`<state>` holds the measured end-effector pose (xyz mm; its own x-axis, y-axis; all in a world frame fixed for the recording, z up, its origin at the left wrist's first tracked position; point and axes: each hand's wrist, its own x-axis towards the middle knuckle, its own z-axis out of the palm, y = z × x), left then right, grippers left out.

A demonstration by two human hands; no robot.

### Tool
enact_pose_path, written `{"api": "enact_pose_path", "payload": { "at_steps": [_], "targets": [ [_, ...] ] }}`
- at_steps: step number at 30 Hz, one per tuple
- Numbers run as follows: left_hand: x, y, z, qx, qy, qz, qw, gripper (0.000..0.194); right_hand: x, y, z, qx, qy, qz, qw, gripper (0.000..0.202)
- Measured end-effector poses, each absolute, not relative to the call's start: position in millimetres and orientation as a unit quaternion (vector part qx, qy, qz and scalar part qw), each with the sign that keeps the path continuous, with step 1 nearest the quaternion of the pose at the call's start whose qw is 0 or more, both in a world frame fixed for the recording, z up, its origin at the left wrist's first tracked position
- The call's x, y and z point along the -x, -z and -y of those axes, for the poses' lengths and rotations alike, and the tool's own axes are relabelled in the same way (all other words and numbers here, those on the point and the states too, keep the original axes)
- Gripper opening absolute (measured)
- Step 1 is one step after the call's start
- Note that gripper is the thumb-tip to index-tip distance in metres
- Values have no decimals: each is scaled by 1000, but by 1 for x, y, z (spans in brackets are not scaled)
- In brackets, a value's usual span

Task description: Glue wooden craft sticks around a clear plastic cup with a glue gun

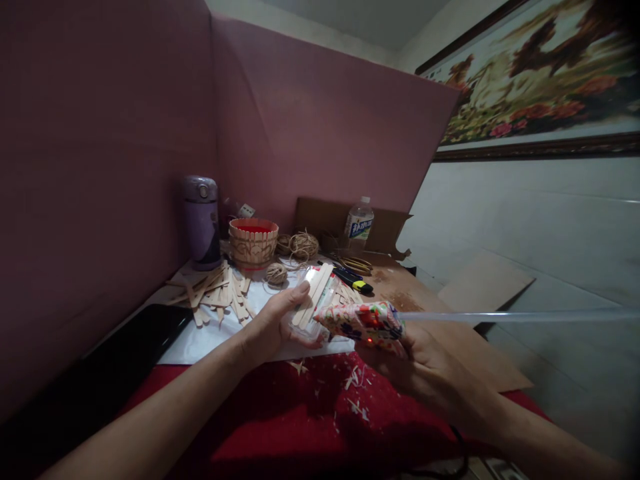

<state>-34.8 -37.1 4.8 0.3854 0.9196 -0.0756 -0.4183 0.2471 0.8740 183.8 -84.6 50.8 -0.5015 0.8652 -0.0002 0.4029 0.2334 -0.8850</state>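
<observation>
My left hand [280, 317] holds a clear plastic piece [316, 328] with wooden craft sticks [314, 295] lying side by side on it, the thumb pressed on top. In my right hand [420, 360] is a flower-patterned glue gun [367, 321], its small red light lit. A long clear glue stick [500, 315] extends from the gun's back toward the right. The gun's nozzle points left, close to the sticks; whether it touches them I cannot tell.
Loose craft sticks [223, 293], a purple bottle [201, 223], a stick-covered basket [253, 243], twine balls [304, 245], a utility knife [354, 280] and a water bottle [359, 223] stand or lie behind. Wood scraps [357, 380] dot the red cloth [280, 413]. A black panel [150, 333] lies left.
</observation>
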Motion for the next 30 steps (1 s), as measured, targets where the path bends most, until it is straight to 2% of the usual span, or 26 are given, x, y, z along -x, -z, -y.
{"api": "enact_pose_path", "payload": {
  "at_steps": [10,21,30],
  "targets": [
    [34,-7,37,-407,-474,-298,721,52,-184,-51,87,443,-441,728,281,34],
    [33,-6,37,-419,-484,-298,708,49,-185,-52,86,467,-443,717,266,36],
    [34,-5,36,-433,-485,-299,698,55,-184,-54,88,494,-450,695,266,40]
  ]
}}
